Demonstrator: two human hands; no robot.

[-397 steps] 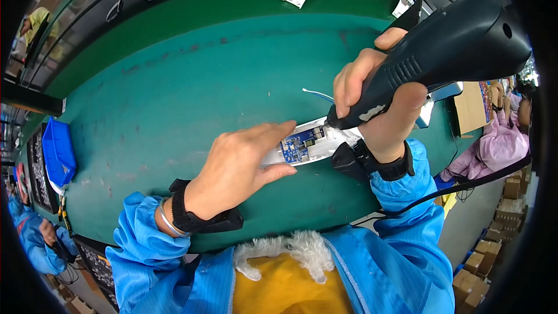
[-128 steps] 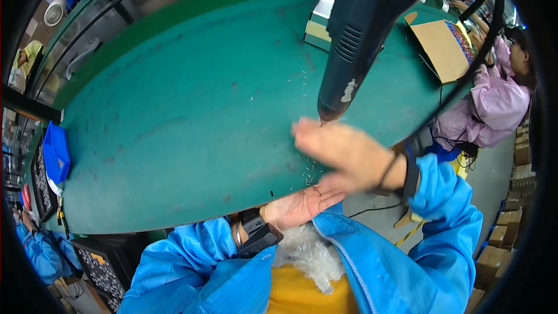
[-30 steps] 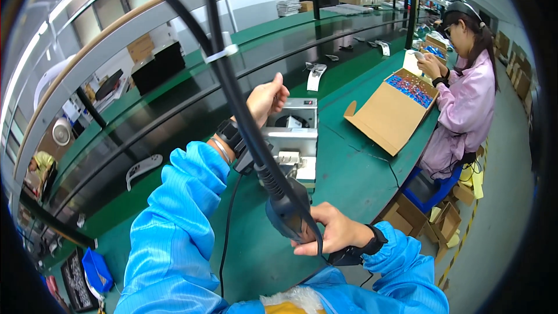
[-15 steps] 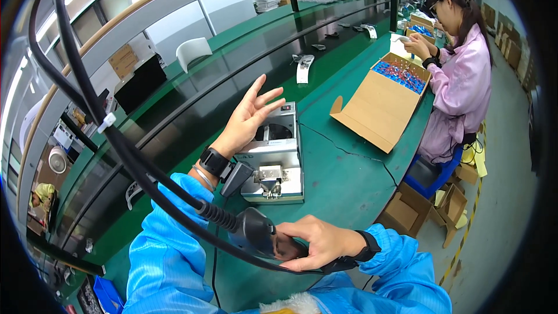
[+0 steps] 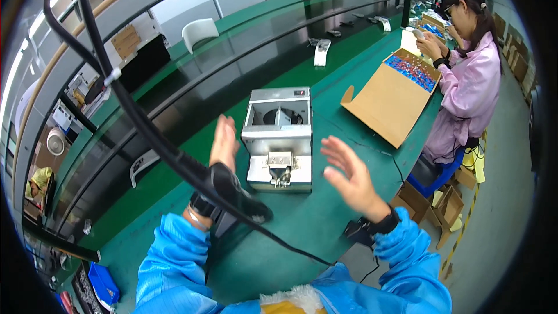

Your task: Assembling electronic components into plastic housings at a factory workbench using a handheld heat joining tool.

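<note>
A silver metal benchtop machine (image 5: pixel 278 139), perhaps a screw feeder, stands on the green table. It has an open bin on top, a red switch at the back and a small mechanism at the front. My left hand (image 5: pixel 224 144) is held beside its left side, palm inward, fingers stretched and apparently empty. Off the machine's right side, my right hand (image 5: pixel 351 181) is raised and empty, fingers spread. In front of my left wrist passes a thick black cable (image 5: pixel 148 134); a dark rounded piece (image 5: pixel 235 195) hangs there, partly hiding the wrist.
An open cardboard box (image 5: pixel 386 102) of blue parts with red wires lies to the right, before a seated co-worker in pink (image 5: pixel 468 90). A dark conveyor belt (image 5: pixel 192 116) carries white curved shells (image 5: pixel 321 53). Cartons (image 5: pixel 447 209) and a blue stool (image 5: pixel 433 180) stand beside the table.
My right hand has let go of the dark rounded piece on the cable and moved right, its fingers opening. My left hand has drawn back from the machine's top to its left side.
</note>
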